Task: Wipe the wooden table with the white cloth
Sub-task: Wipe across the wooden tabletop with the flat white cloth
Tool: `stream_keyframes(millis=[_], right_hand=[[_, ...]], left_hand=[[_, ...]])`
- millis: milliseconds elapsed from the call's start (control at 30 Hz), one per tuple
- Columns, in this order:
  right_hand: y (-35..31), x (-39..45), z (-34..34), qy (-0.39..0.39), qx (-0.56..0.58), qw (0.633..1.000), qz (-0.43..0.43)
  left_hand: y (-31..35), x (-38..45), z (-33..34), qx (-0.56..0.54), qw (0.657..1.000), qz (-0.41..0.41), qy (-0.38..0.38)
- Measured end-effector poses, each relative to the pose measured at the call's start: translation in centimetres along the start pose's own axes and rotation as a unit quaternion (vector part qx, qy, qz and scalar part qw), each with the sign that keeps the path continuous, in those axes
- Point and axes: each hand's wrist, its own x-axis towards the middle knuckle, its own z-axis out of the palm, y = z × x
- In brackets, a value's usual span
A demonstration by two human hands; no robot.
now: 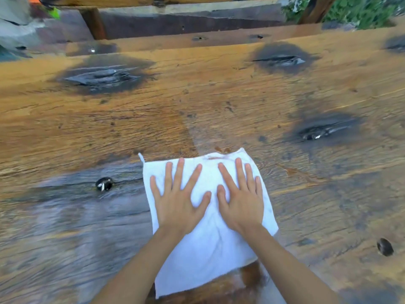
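A white cloth [208, 244] lies spread flat on the wooden table [197, 102], near its front middle. My left hand [178, 200] presses palm-down on the cloth's left half, fingers spread. My right hand [241, 198] presses palm-down on its right half, fingers apart, thumbs nearly touching. A brownish stain shows at the cloth's far edge [221, 157]. The wood just beyond the cloth looks wet and shiny. Neither hand grips the cloth; both lie flat on top of it.
The rough planks carry dark knots [103, 77], [282, 59], [322, 130] and small holes [104, 183], [385, 246]. A wooden bench or rail [186, 23] runs beyond the far edge. Green plants [361, 9] stand at the top right.
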Motion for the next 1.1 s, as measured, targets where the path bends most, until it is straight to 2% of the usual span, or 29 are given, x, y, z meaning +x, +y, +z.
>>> stream_keyframes(millis=[267, 467, 733, 1100], right_hand=[[-0.8, 11.8, -0.2, 0.013, -0.004, 1.000, 0.000], [-1.3, 19.6, -0.4, 0.015, 0.008, 1.000, 0.011], [-1.3, 27.6, -1.7, -0.001, 0.002, 1.000, 0.012], [-0.9, 37.8, -2.7, 0.009, 0.004, 1.000, -0.030]], left_hand=[[-1.3, 11.5, 0.2, 0.000, 0.999, -0.003, -0.032], [-2.0, 19.1, 1.0, 0.003, 1.000, 0.011, -0.011], [-2.2, 27.3, 1.1, 0.000, 0.999, 0.021, -0.026], [-2.2, 37.3, 1.0, 0.027, 0.999, 0.019, -0.029]])
